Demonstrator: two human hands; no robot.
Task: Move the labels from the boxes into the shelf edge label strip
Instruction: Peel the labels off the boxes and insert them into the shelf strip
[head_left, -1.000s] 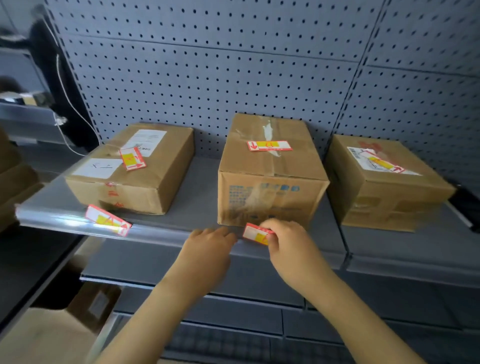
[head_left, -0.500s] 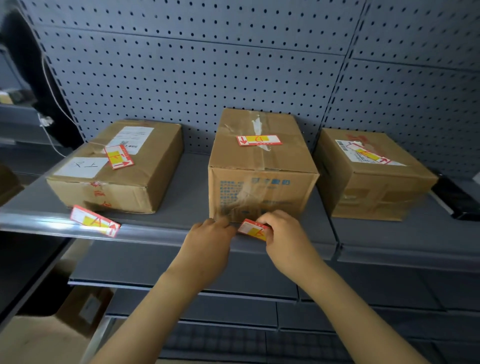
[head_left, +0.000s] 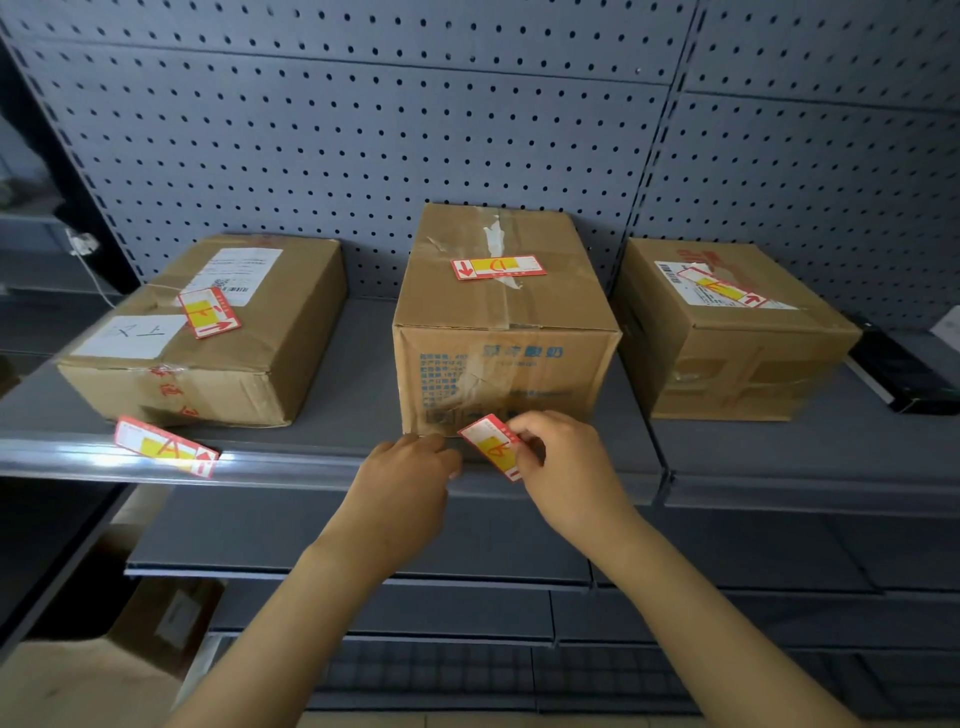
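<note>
Two hands are working at the shelf edge label strip (head_left: 311, 470), just before the middle box (head_left: 506, 332). Right hand (head_left: 566, 467) is pinching a label (head_left: 493, 447), tilted, long axis running diagonally; it needs levelling before sliding in. Left hand (head_left: 410, 478) is pressing the strip, fingers together.

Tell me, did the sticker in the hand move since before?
Yes. The label in the right hand has tipped up: its top corner now overlaps the middle box front, where earlier it lay flatter along the shelf edge strip.
</note>
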